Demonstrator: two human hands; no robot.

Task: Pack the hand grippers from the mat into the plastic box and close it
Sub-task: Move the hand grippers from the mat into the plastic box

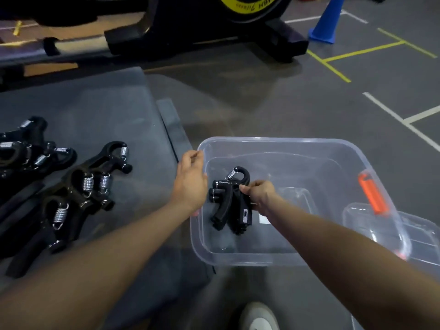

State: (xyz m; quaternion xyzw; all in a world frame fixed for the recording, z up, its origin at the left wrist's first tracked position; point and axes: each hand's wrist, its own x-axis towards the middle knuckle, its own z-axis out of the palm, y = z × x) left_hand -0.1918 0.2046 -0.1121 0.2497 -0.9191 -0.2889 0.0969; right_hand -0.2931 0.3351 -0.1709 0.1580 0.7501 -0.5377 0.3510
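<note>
A clear plastic box (309, 259) stands open on the floor right of the grey mat (95, 110). My right hand (260, 196) holds black hand grippers (229, 201) by their handles, low inside the box. My left hand (190, 182) grips the box's left rim. Several more black hand grippers with steel springs (78, 186) lie in a pile on the mat's left part. The box's clear lid (419, 236) with an orange latch (372, 192) lies against the box's right side.
A black exercise machine base (204, 41) stands beyond the mat. A blue cone (326, 22) sits on the floor at the back right, among yellow and white floor lines. A shoe tip (258, 317) shows at the bottom edge.
</note>
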